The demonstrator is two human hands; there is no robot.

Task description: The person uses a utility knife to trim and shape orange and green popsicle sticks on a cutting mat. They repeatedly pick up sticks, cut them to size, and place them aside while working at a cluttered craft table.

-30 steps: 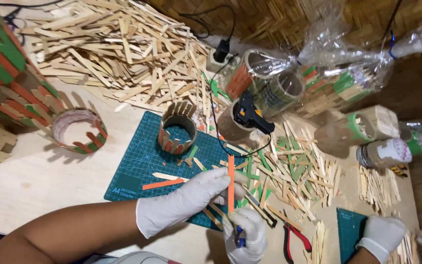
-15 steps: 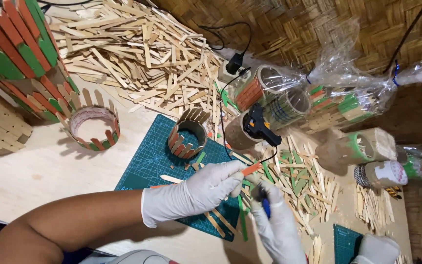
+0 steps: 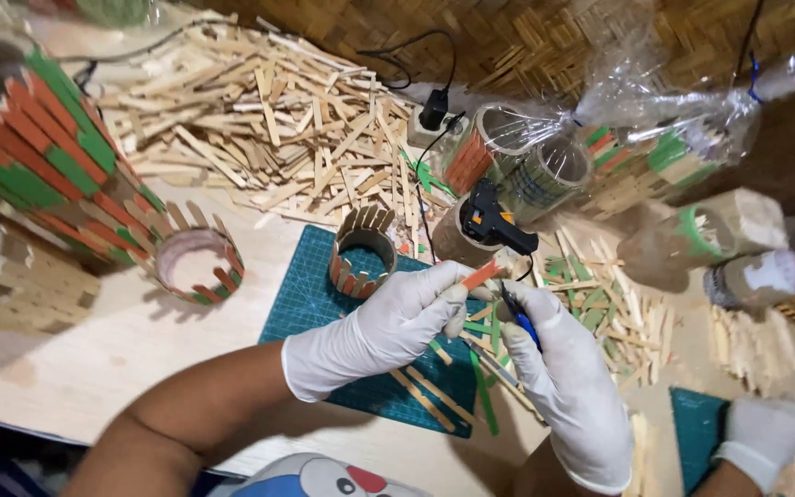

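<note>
- The left hand point(image 3: 388, 327), gloved in white, is reached in from the lower left, its grip pinched on a short orange stick point(image 3: 482, 274) held above the green cutting mat point(image 3: 305, 304).
- The right hand point(image 3: 563, 377), also gloved, is raised beside it, fingers curled around what seems to be a blue-handled cutter point(image 3: 519, 317); its tip is met at the stick.
- A stick-ringed cup point(image 3: 363, 250) is stood on the mat, just beyond.

left hand point(image 3: 397, 324) pinches an orange stick point(image 3: 483, 274); right hand point(image 3: 558, 377) holds a blue-handled tool point(image 3: 519, 317) beside it.
</note>
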